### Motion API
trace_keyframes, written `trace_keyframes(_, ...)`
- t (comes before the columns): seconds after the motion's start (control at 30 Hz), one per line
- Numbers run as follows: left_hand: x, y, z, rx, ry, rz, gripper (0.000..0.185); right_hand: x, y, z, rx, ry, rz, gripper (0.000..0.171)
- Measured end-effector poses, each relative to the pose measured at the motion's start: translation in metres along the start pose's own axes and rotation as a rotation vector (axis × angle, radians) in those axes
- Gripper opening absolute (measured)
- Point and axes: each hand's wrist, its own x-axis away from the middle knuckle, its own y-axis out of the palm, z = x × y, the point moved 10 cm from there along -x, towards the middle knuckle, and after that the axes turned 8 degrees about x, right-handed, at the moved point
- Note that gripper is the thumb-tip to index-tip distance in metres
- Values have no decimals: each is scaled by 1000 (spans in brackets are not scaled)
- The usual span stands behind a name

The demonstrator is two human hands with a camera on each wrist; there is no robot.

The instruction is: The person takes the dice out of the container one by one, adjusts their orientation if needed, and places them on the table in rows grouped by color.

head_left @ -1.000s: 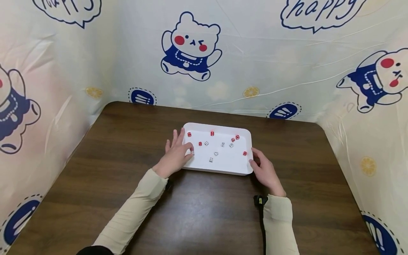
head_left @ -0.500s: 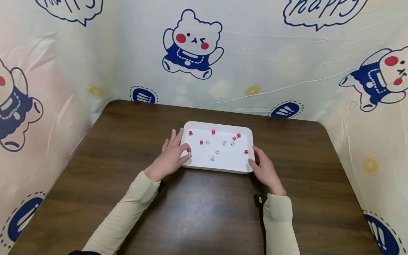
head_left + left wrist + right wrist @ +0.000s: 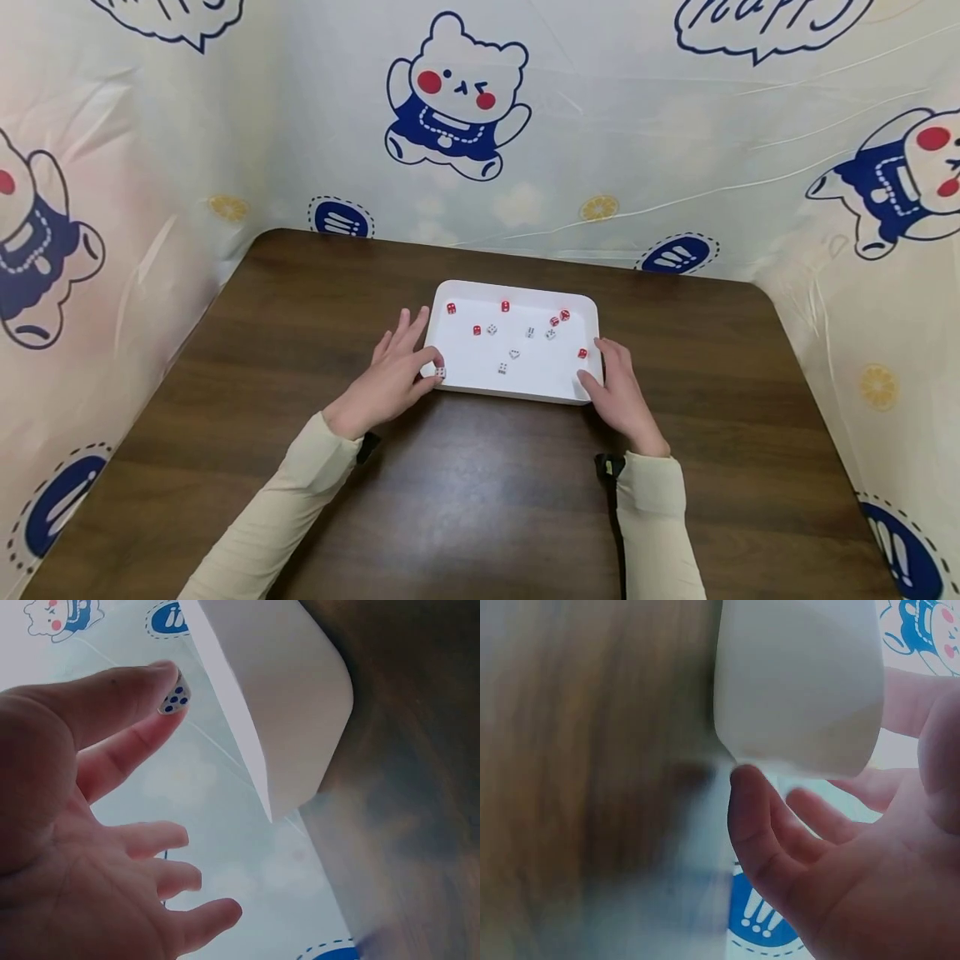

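Fingers (image 3: 131,752) of the left hand (image 3: 381,381) pinch a die (image 3: 177,699); right fingers (image 3: 754,821) grip the tray (image 3: 551,372).

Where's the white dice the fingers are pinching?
In the head view, the white die is a bit left of centre, pinched by the left hand, at the near left corner of the white tray.

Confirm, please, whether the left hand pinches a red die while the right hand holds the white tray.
Not red: the left wrist view shows the left hand pinching a white die; the right hand does hold the white tray.
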Motion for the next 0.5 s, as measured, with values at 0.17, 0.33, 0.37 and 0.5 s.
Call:
trace_keyframes(0.17, 6, 3, 1, -10, 34, -16, 8, 0, 3, -5, 5, -24, -11, 66)
trace_keyframes(0.33, 11, 9, -1, -24, 55, -30, 9, -1, 5, -7, 12, -20, -32, 68)
trace_keyframes(0.37, 12, 10, -1, -28, 60, -32, 10, -1, 5, -7, 14, -19, -36, 68)
trace_keyframes(0.5, 15, 15, -1, -41, 82, -42, 10, -1, 6, -7, 16, -12, -51, 69)
